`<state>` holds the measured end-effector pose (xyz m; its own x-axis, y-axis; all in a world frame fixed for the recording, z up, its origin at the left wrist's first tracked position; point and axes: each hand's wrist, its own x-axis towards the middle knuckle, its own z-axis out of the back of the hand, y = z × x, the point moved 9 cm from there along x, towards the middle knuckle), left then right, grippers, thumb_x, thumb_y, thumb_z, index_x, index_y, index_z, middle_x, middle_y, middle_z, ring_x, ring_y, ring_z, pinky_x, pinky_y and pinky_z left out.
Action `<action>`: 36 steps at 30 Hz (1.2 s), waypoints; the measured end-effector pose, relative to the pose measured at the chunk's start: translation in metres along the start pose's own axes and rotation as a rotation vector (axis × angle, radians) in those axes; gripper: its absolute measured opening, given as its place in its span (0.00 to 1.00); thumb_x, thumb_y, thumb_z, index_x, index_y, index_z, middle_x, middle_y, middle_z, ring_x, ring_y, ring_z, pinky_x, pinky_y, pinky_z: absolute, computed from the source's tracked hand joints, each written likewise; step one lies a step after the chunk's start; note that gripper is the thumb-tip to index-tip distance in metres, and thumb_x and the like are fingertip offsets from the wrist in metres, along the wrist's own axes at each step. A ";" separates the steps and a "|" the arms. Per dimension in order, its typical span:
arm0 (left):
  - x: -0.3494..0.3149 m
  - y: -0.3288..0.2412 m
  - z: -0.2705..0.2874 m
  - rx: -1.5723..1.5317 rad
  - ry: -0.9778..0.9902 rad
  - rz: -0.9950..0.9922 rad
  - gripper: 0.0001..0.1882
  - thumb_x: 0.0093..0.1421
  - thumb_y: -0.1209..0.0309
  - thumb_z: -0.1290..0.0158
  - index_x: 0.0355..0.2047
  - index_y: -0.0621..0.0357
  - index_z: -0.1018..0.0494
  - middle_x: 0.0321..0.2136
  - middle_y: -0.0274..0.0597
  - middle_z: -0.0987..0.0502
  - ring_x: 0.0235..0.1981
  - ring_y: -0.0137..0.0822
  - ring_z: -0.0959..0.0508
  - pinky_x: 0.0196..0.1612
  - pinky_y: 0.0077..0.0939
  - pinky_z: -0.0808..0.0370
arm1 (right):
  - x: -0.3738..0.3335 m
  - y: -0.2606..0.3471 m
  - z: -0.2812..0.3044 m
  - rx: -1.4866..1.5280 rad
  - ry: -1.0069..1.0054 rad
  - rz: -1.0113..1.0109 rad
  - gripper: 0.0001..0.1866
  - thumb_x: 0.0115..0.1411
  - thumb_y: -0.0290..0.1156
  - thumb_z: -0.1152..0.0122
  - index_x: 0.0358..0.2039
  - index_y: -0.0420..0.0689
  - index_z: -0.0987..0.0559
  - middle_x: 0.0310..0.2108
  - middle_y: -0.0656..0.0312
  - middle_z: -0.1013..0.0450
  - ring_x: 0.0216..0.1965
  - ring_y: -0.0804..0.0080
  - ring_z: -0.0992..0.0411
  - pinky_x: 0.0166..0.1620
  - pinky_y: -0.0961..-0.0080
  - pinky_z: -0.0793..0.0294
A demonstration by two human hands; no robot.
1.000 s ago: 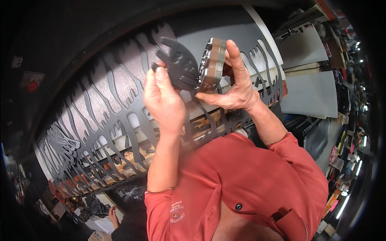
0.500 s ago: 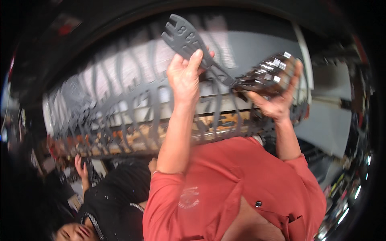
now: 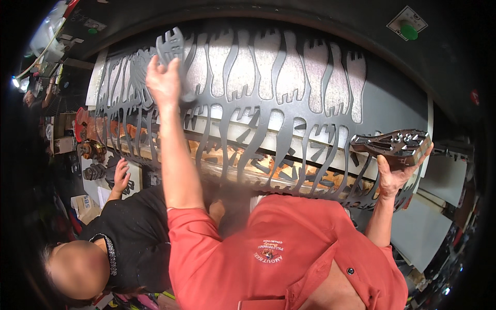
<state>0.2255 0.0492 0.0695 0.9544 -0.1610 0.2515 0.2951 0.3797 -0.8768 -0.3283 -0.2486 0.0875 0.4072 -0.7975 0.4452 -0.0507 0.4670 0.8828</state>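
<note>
My left hand (image 3: 164, 82), raised over the left part of the bench, grips a flat grey cut-out piece (image 3: 171, 44) with a notched end; its lower part is blurred. Beneath and left of that hand lies a pile of similar grey pieces (image 3: 139, 70). My right hand (image 3: 395, 178) holds a dark metal cutting die (image 3: 395, 142) from below at its wide end. The die is clear of a large dark grey sheet (image 3: 392, 88), whose rows of sole-shaped holes show the pale surface beneath.
Dark machinery spans the far side, with a green push button (image 3: 409, 32) at upper right. Narrow sheet strips hang over the bench's near edge above small offcuts. A co-worker in a black shirt (image 3: 137, 232) is at my left, one hand (image 3: 121, 178) raised near dark stacked parts (image 3: 94, 172).
My left hand has carried the grey piece leftward, away from the die, toward the pile. My right hand has moved the die right and nearer to me. The view has shifted too.
</note>
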 end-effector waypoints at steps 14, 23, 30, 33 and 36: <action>0.079 0.062 0.043 1.075 -0.285 -0.401 0.33 0.64 0.44 0.39 0.57 0.59 0.18 0.56 0.54 0.19 0.58 0.53 0.20 0.62 0.50 0.27 | 0.083 0.078 -0.031 -0.504 0.596 0.260 0.47 0.42 0.21 0.29 0.67 0.38 0.30 0.56 0.51 0.24 0.54 0.56 0.21 0.59 0.63 0.20; -0.194 -0.130 -0.179 -0.153 0.742 -0.338 0.27 0.64 0.65 0.33 0.61 0.63 0.22 0.57 0.53 0.20 0.61 0.45 0.22 0.67 0.38 0.29 | 0.088 0.019 -0.077 -0.871 0.949 0.980 0.27 0.49 0.22 0.34 0.53 0.50 0.22 0.53 0.59 0.24 0.57 0.57 0.25 0.57 0.63 0.19; -0.323 -0.197 -0.258 0.027 0.969 -0.689 0.46 0.50 0.65 0.26 0.65 0.74 0.34 0.61 0.62 0.26 0.65 0.58 0.29 0.68 0.52 0.36 | 0.111 -0.026 -0.053 -0.758 0.514 0.524 0.21 0.60 0.21 0.36 0.55 0.41 0.21 0.52 0.54 0.22 0.52 0.52 0.22 0.55 0.60 0.19; -0.328 -0.193 -0.254 -0.070 0.822 -0.733 0.47 0.49 0.68 0.26 0.67 0.71 0.34 0.62 0.61 0.26 0.64 0.60 0.29 0.67 0.54 0.36 | 0.077 -0.052 -0.024 -0.612 0.386 0.108 0.36 0.58 0.37 0.25 0.65 0.37 0.26 0.61 0.46 0.25 0.57 0.53 0.23 0.61 0.61 0.23; -0.332 -0.189 -0.250 -0.105 0.756 -0.800 0.47 0.50 0.71 0.27 0.69 0.66 0.34 0.64 0.60 0.26 0.63 0.60 0.27 0.67 0.53 0.35 | 0.050 -0.052 -0.025 -0.577 0.394 0.142 0.47 0.51 0.44 0.19 0.67 0.36 0.27 0.65 0.43 0.28 0.61 0.50 0.25 0.63 0.59 0.25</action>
<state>-0.1581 -0.1968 0.0490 0.2053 -0.8545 0.4772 0.7750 -0.1559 -0.6125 -0.2830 -0.3031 0.0599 0.7373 -0.5675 0.3665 0.3189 0.7707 0.5517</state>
